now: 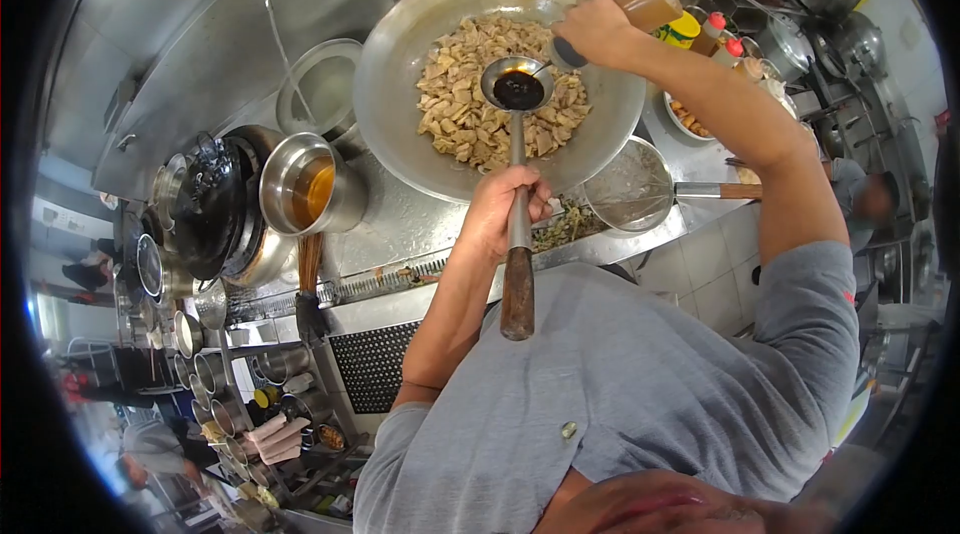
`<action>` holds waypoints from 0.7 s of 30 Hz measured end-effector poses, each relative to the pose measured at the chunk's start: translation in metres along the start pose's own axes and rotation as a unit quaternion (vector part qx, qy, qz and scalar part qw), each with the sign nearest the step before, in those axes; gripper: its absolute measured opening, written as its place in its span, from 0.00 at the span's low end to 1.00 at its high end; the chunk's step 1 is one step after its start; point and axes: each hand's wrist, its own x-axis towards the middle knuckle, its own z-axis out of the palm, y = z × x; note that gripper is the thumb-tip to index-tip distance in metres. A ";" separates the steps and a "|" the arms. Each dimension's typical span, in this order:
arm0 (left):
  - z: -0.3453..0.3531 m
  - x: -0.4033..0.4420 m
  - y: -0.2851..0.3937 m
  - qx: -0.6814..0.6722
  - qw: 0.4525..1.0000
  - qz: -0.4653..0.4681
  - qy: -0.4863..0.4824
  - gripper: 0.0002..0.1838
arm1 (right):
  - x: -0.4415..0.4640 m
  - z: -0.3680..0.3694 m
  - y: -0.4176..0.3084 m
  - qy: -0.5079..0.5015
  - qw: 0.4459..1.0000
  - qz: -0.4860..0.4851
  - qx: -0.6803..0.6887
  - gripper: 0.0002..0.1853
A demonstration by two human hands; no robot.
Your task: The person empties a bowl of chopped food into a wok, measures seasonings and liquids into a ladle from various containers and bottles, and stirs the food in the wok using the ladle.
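My left hand (505,206) is closed around the metal shaft of a ladle (517,149), whose wooden handle points back toward my chest. Dark sauce (519,90) lies in the ladle's bowl. Below that bowl, a large wok (395,104) contains many pieces of pale brown meat (460,84). My right hand (597,29) grips a tilted bottle (648,2) with brownish contents, its dark end just right of the ladle bowl. Whether liquid is flowing from it cannot be made out clearly.
A wire strainer (630,189) rests at the wok's lower right. Left of the wok stand a pot of amber liquid (313,189) and a basin (325,89). Red-capped bottles (733,49) and a bowl of food (688,121) are at right. Other people are in the background.
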 end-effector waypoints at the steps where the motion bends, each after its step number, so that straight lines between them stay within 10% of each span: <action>1: -0.005 0.004 -0.002 -0.006 1.000 -0.003 -0.010 0.08 | 0.000 -0.001 0.000 0.001 1.000 -0.002 0.002 0.14; 21: -0.002 0.002 0.000 -0.009 1.000 0.000 -0.011 0.07 | -0.006 -0.014 0.006 0.019 0.999 -0.007 -0.034 0.13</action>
